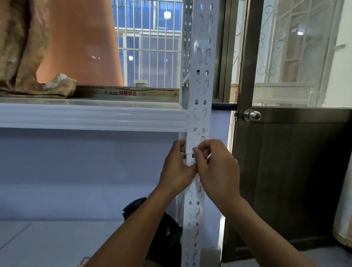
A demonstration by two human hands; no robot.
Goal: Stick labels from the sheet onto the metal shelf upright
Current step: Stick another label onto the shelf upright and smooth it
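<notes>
Both hands are up at the metal shelf upright (200, 65), a tall white post full of holes and slots that stands in front of the window sill (72, 117) and next to the door (301, 171). The left hand (176, 167) comes in from the left side of the post and the right hand (218, 168) from the right. Their fingertips meet on the front of the post, a bit below the sill. The fingers of both hands are bent in and pinch something tiny and pale between them. It looks like a label (190, 153), but it is too small to be sure. The sheet of labels is not in sight.

To do this step well, I think the label should go on a flat bit of metal, not over a hole. One edge should touch first. Then a finger can rub it flat so it lies straight with no bumps.
</notes>
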